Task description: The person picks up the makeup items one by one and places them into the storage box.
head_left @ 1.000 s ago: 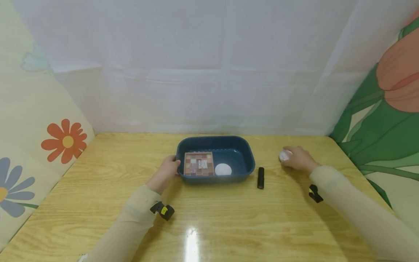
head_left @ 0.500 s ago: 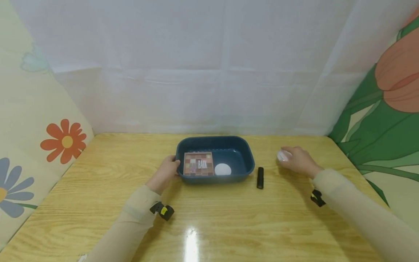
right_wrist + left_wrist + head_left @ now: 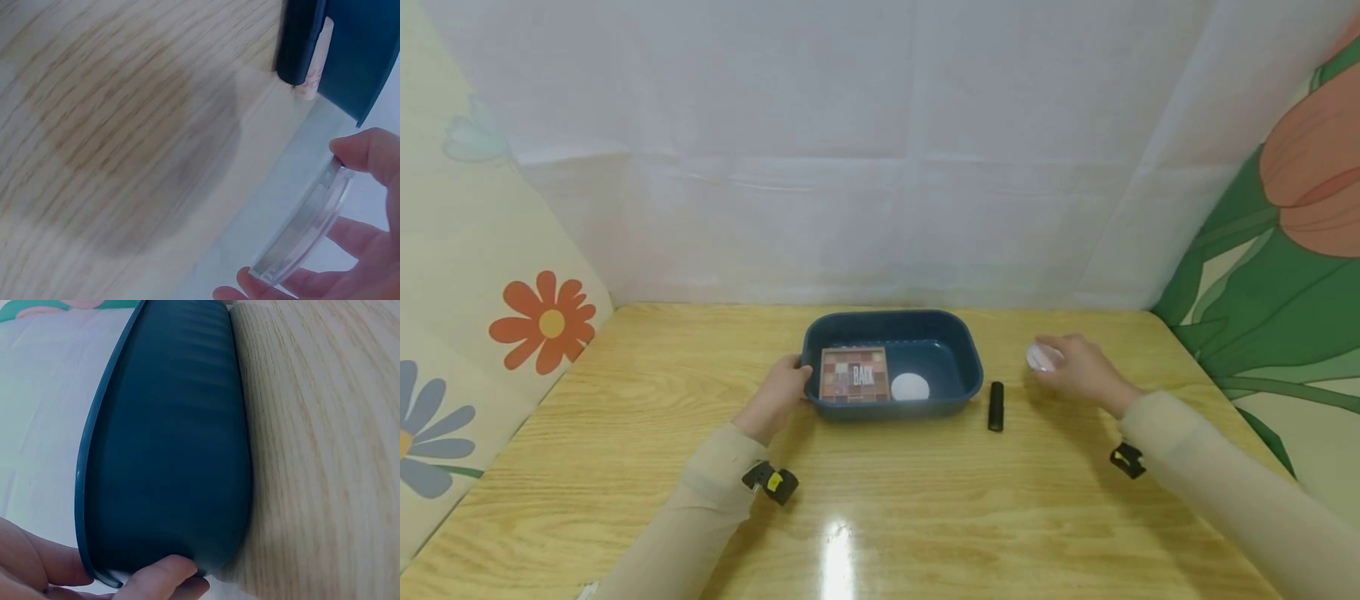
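A dark blue plastic basin (image 3: 936, 408) stands on the wooden table. My left hand (image 3: 780, 392) grips its left end, the thumb over the rim; in the left wrist view, fingers (image 3: 159, 578) curl against the outer wall. Inside the basin lie a palette (image 3: 853, 375) lettered "BACK" and a white disc (image 3: 910, 387). To the basin's right, my right hand (image 3: 1084, 371) pinches a flat round clear-edged compact (image 3: 1045, 357) between thumb and fingers. The right wrist view shows that compact (image 3: 306, 225) edge-on, held off the table. Its contents cannot be made out.
A black tube (image 3: 996, 407) lies on the table between the basin and my right hand. Behind the table (image 3: 925, 517) hangs a white sheet (image 3: 880, 208). Flower-printed panels (image 3: 1292, 275) flank both sides. A small pale item (image 3: 587, 591) shows at the bottom left edge.
My right hand has drifted left toward the basin with the compact, which has tilted a little. The left hand and the basin have stayed in place.
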`<state>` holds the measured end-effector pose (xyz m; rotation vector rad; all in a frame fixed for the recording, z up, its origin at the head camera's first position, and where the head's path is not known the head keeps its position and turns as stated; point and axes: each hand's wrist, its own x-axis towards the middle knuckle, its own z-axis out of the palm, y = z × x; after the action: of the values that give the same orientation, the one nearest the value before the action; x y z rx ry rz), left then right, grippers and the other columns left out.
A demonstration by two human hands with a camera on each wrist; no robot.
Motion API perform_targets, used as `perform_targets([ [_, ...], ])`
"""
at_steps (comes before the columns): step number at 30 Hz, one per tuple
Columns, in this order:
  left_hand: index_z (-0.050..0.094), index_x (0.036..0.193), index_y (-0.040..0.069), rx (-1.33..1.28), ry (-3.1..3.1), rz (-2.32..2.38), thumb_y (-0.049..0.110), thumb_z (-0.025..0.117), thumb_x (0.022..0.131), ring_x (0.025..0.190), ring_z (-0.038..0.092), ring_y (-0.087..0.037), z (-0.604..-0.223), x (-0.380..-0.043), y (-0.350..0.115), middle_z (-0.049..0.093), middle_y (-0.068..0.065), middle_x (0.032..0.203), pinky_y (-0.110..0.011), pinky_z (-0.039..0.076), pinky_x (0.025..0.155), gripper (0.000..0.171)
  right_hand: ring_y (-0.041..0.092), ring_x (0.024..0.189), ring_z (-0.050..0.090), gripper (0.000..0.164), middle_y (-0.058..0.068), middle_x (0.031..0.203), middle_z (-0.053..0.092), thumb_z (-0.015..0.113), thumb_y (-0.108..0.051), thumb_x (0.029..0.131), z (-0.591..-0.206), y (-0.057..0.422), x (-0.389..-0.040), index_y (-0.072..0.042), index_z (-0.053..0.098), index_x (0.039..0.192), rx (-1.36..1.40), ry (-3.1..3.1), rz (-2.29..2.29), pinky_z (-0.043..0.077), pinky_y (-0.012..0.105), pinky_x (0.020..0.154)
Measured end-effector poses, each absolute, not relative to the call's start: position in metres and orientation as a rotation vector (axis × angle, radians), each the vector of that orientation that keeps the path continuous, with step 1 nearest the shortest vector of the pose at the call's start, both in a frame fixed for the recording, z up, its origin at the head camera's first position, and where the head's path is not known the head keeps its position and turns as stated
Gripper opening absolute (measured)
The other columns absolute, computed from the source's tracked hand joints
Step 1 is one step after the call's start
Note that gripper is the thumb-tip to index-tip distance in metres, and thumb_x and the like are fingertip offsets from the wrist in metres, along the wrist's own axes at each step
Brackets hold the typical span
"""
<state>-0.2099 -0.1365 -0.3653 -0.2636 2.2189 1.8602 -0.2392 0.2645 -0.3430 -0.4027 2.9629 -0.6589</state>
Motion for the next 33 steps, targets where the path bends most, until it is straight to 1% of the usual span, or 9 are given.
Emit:
perform_targets([
  [7, 0.021, 0.142, -0.02, -0.251, 2.219, 1.855, 0.003, 0.026, 0.104, 0.127, 0.041, -0.046, -0.366, -0.21, -0.137, 0.035, -0.037, 0.14, -0.056, 0.042, 0.101, 0.045, 0.05, 0.107, 0.05, 0.062, 0.039, 0.125, 0.049, 0.071, -0.013, 0.085, -0.34, 0.255, -0.235, 0.013, 0.046, 0.135, -0.435, 2.984, -0.65, 0.045, 0.062, 0.086],
  [16, 0.019, 0.143, -0.02, -0.248, 2.208, 1.847, 0.004, 0.026, 0.104, 0.129, 0.038, -0.048, -0.366, -0.21, -0.137, 0.031, -0.037, 0.143, -0.056, 0.042, 0.101, 0.046, 0.052, 0.107, 0.05, 0.062, 0.04, 0.124, 0.048, 0.072, -0.016, 0.084, -0.336, 0.241, -0.227, 0.01, 0.049, 0.134, -0.47, 3.036, -0.64, 0.045, 0.063, 0.084],
  [21, 0.018, 0.143, -0.02, -0.249, 2.196, 1.85, 0.004, 0.025, 0.104, 0.13, 0.037, -0.048, -0.365, -0.21, -0.137, 0.03, -0.037, 0.143, -0.056, 0.041, 0.102, 0.046, 0.051, 0.106, 0.05, 0.062, 0.039, 0.124, 0.049, 0.072, -0.015, 0.083, -0.333, 0.235, -0.224, 0.011, 0.048, 0.134, -0.488, 3.042, -0.636, 0.045, 0.063, 0.084],
  [25, 0.019, 0.143, -0.019, -0.248, 2.189, 1.857, 0.004, 0.025, 0.104, 0.129, 0.038, -0.047, -0.366, -0.211, -0.138, 0.032, -0.037, 0.143, -0.057, 0.041, 0.102, 0.046, 0.05, 0.107, 0.05, 0.062, 0.037, 0.124, 0.05, 0.072, -0.016, 0.084, -0.329, 0.229, -0.222, 0.01, 0.048, 0.135, -0.517, 3.042, -0.65, 0.045, 0.062, 0.085],
  [33, 0.02, 0.143, -0.019, -0.256, 2.184, 1.86, 0.004, 0.025, 0.104, 0.129, 0.039, -0.046, -0.364, -0.211, -0.137, 0.033, -0.036, 0.142, -0.057, 0.041, 0.101, 0.046, 0.045, 0.102, 0.053, 0.061, 0.034, 0.118, 0.055, 0.073, -0.017, 0.081, -0.33, 0.218, -0.221, 0.01, 0.051, 0.132, -0.627, 3.073, -0.673, 0.046, 0.057, 0.083],
])
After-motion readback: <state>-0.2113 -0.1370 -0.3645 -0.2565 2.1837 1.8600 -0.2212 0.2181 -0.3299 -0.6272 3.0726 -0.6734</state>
